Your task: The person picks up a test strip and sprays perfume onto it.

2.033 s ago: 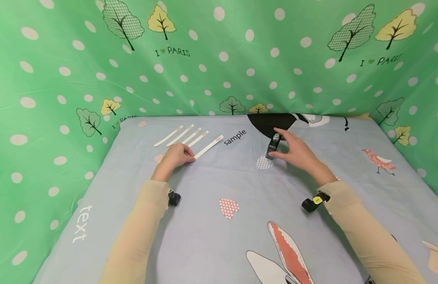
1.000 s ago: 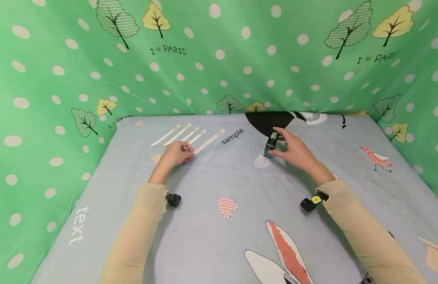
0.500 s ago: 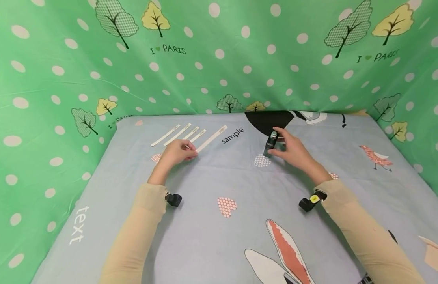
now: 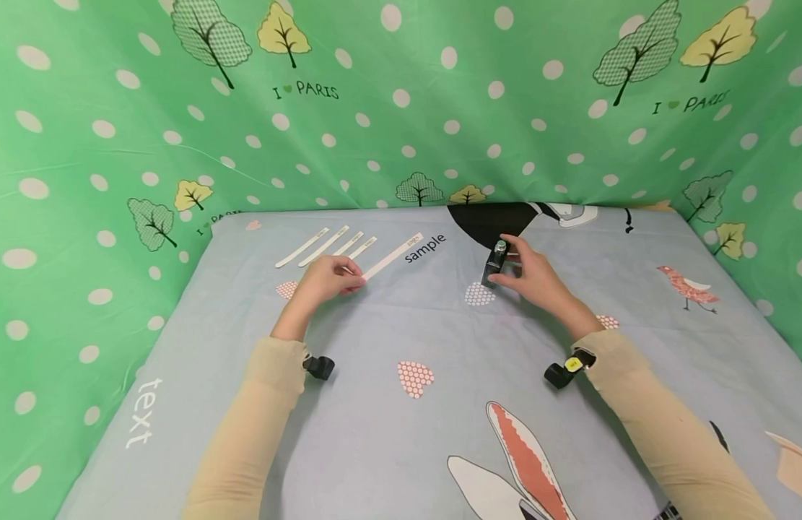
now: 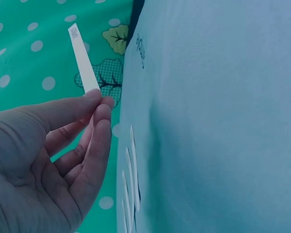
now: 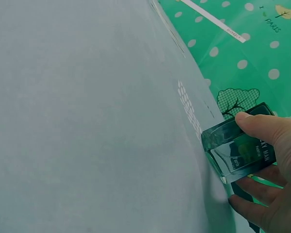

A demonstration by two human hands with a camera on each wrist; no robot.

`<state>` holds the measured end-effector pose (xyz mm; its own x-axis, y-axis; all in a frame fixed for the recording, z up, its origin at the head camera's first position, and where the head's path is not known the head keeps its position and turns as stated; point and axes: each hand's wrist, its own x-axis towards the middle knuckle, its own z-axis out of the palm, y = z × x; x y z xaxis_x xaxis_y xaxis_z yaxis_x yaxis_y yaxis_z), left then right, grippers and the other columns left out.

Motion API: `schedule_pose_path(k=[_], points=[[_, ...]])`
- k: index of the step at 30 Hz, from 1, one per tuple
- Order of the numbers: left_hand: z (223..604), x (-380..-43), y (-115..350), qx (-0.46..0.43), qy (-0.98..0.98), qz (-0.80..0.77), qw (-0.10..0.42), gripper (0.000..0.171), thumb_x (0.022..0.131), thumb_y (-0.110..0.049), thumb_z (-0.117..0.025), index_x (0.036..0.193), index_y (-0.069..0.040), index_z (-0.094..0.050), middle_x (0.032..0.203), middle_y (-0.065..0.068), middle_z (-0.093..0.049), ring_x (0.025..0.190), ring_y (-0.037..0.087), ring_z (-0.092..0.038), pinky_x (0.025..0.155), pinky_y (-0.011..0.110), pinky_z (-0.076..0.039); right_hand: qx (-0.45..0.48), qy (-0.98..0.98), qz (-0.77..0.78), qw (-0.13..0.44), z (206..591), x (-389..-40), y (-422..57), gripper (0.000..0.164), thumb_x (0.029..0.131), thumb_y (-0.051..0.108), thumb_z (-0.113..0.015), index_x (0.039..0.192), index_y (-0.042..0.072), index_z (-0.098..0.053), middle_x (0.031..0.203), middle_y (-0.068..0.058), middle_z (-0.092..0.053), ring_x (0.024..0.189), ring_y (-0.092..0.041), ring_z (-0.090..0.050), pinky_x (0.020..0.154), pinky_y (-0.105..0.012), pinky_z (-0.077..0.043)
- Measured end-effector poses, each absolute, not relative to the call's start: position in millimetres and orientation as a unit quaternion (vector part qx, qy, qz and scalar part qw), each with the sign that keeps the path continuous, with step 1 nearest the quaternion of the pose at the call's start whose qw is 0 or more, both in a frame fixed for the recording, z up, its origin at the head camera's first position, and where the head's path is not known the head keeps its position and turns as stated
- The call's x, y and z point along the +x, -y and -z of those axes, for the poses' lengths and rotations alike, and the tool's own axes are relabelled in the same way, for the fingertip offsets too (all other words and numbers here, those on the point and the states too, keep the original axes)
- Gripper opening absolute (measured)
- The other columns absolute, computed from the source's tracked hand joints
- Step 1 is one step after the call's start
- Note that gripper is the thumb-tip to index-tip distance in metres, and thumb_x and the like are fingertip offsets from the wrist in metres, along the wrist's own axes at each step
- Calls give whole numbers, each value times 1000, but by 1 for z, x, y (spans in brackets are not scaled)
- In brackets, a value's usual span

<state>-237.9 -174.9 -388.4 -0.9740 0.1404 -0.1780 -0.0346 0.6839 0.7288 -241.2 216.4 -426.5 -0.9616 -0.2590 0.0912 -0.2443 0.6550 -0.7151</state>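
Observation:
Between thumb and fingertips, my left hand (image 4: 328, 280) pinches the near end of a white perfume test strip (image 4: 393, 256). In the left wrist view the strip (image 5: 84, 58) is raised off the cloth, its printed end pointing away from the hand. My right hand (image 4: 537, 274) grips a dark glass perfume bottle (image 4: 494, 264) with a pale sprayer on top. Seen from the right wrist, the bottle (image 6: 237, 145) is greenish and clear, with "MAN" and "PARFUM" on it; its base is close to the cloth, and I cannot tell whether they touch.
Several more white test strips (image 4: 303, 248) lie side by side on the blue-grey cloth (image 4: 368, 433), left of the printed word "sample" (image 4: 425, 248). A green dotted curtain (image 4: 375, 115) hangs behind the table. Each wrist wears a small black camera (image 4: 320, 367).
The left hand has lifted the test strip off the cloth and moved it slightly right, its far end now beside "sample". The right hand keeps the bottle in nearly the same place.

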Motion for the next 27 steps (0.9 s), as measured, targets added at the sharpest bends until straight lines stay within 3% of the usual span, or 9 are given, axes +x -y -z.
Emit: schedule_pose_path(k=[9, 16, 27], points=[[391, -238, 176, 34, -911, -396, 109, 16, 87, -19, -76, 92, -4, -70, 80, 5, -75, 65, 7, -65, 62, 19, -51, -128, -902, 412, 7, 428, -241, -215, 82, 88, 17, -77, 153, 4, -29, 139, -30, -50, 129, -48, -52, 108, -54, -44], [395, -238, 178, 34, -912, -393, 112, 17, 88, -20, -76, 92, -5, -70, 80, 6, -74, 66, 9, -65, 63, 20, -50, -119, -883, 454, 14, 430, -242, -213, 74, 87, 9, -77, 145, -5, -32, 140, -32, -49, 130, -48, -51, 110, -51, -43], [395, -235, 178, 28, -909, -398, 118, 17, 88, -19, -76, 94, -4, -70, 82, 7, -74, 68, 9, -67, 65, 21, -53, -102, -869, 484, 19, 431, -241, -212, 72, 87, 7, -75, 143, -7, -33, 140, -33, -48, 131, -47, -50, 110, -50, -43]])
